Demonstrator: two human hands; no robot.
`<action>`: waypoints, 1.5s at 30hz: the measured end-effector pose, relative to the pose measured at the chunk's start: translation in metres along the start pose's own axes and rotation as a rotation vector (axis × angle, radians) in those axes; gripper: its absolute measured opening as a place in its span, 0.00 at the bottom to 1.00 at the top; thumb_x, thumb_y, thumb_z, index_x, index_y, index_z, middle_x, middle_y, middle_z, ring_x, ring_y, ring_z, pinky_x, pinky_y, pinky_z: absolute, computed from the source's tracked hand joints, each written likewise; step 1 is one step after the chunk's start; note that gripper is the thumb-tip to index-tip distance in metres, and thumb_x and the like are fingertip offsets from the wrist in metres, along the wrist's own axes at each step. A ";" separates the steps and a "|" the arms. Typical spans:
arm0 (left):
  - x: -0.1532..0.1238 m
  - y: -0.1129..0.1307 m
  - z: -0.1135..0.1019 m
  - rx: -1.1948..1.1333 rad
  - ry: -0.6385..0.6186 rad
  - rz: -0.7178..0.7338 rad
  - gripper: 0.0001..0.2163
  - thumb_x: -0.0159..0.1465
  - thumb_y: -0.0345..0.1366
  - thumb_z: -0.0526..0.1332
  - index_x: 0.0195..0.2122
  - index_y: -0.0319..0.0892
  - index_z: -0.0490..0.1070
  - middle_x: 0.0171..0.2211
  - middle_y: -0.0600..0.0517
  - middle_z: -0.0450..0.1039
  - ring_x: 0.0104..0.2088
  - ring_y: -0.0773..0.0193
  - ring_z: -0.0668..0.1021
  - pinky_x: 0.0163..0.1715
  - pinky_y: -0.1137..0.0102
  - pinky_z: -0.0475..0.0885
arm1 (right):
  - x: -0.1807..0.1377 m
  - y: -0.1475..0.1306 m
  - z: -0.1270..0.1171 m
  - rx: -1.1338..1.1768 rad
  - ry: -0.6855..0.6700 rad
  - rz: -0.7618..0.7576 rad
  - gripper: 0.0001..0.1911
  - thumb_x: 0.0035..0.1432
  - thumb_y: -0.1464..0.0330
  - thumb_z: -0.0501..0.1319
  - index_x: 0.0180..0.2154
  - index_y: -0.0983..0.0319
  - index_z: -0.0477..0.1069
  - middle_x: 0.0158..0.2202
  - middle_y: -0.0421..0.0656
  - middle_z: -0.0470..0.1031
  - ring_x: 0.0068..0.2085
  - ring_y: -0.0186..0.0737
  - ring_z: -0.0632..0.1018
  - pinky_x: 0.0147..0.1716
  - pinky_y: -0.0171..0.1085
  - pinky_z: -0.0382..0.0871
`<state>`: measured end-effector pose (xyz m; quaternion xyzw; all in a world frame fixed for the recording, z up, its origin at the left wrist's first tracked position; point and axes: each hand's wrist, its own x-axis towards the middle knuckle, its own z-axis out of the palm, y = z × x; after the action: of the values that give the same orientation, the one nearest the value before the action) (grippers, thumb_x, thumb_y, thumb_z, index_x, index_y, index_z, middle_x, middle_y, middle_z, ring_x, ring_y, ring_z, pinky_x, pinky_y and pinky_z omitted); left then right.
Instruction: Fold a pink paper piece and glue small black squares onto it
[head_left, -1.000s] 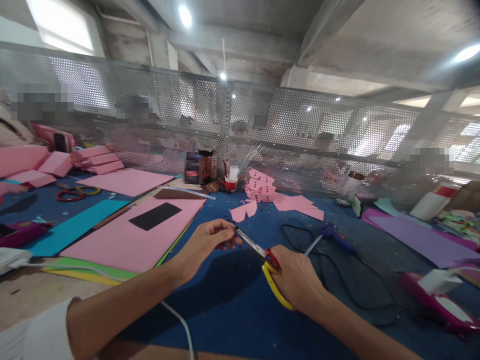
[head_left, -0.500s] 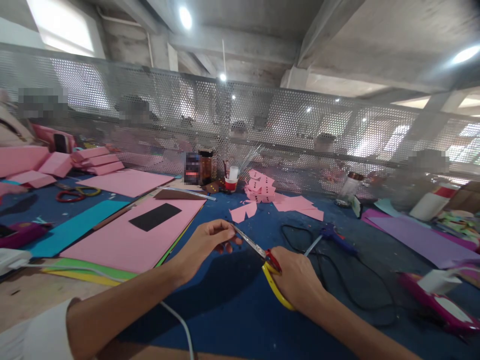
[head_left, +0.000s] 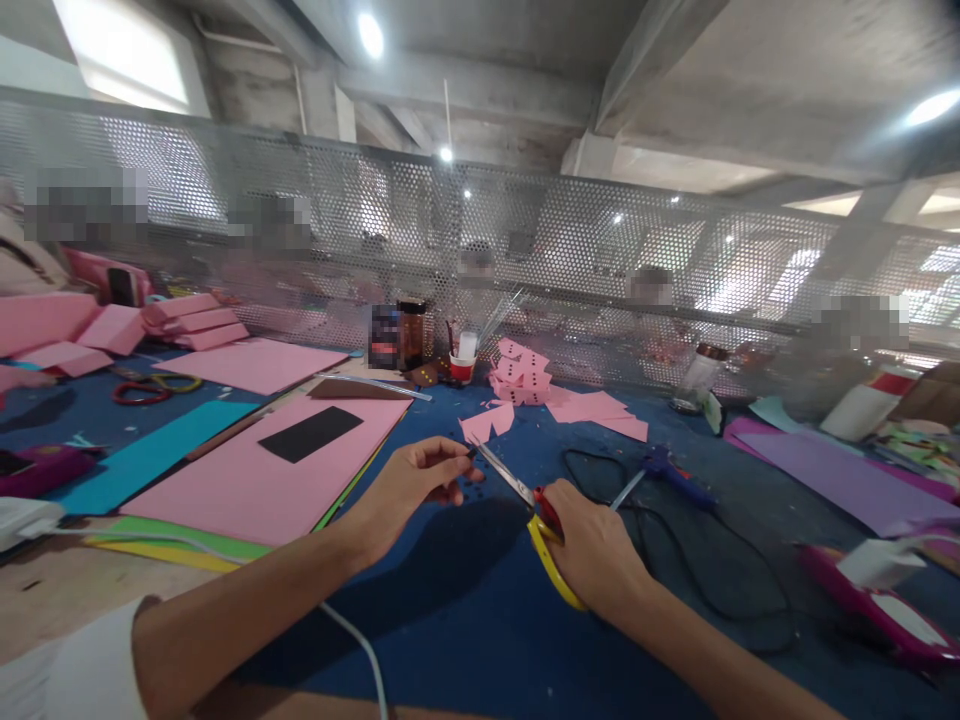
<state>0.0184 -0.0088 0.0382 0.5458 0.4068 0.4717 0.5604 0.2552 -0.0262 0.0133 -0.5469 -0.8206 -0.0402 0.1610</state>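
Note:
My left hand (head_left: 439, 468) is closed in a pinch, with a small black piece of paper (head_left: 472, 453) between thumb and fingertips. In my right hand (head_left: 596, 545) are scissors (head_left: 513, 483) with yellow and red handles. Their blades are slightly parted and point at the black piece, with the tips close to my left fingertips. Tiny black bits (head_left: 474, 490) lie on the blue tabletop (head_left: 450, 620) beneath. Beyond the hands stand pink paper pieces with black dots (head_left: 521, 375), and pink scraps (head_left: 487, 424) lie before them.
On the left, a black paper strip (head_left: 310, 434) rests on pink sheets (head_left: 262, 495). A blue glue gun (head_left: 679, 478) and its black cord lie on the right, near purple sheets (head_left: 840, 470). A red-and-white cup (head_left: 462, 366) stands before the perforated metal screen (head_left: 555, 230).
The scissors' tips have drawn slightly away from my left fingertips and parted. The black piece in the pinch now shows, and more black bits are visible under it.

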 end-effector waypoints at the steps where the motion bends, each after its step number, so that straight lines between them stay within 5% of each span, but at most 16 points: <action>1: 0.000 0.001 0.000 0.001 -0.002 0.000 0.10 0.60 0.40 0.61 0.38 0.41 0.70 0.36 0.48 0.77 0.26 0.68 0.72 0.29 0.71 0.66 | 0.000 -0.001 0.000 -0.012 -0.006 0.002 0.02 0.56 0.69 0.56 0.34 0.59 0.62 0.34 0.38 0.70 0.28 0.35 0.73 0.25 0.35 0.45; 34: -0.001 0.001 0.002 0.036 0.000 0.020 0.08 0.59 0.40 0.61 0.34 0.41 0.70 0.34 0.48 0.77 0.27 0.66 0.74 0.30 0.70 0.67 | -0.003 -0.005 -0.002 -0.032 0.024 -0.001 0.05 0.57 0.66 0.56 0.30 0.59 0.64 0.24 0.37 0.68 0.26 0.36 0.72 0.24 0.35 0.43; 45: 0.000 0.001 0.000 0.115 0.032 0.010 0.09 0.58 0.42 0.62 0.33 0.41 0.71 0.32 0.51 0.78 0.22 0.71 0.69 0.23 0.74 0.59 | -0.003 -0.004 -0.002 -0.009 -0.006 0.030 0.05 0.56 0.66 0.57 0.29 0.59 0.64 0.24 0.37 0.69 0.26 0.35 0.72 0.24 0.35 0.43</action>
<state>0.0179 -0.0086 0.0394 0.5717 0.4391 0.4590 0.5192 0.2526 -0.0314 0.0145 -0.5600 -0.8126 -0.0397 0.1567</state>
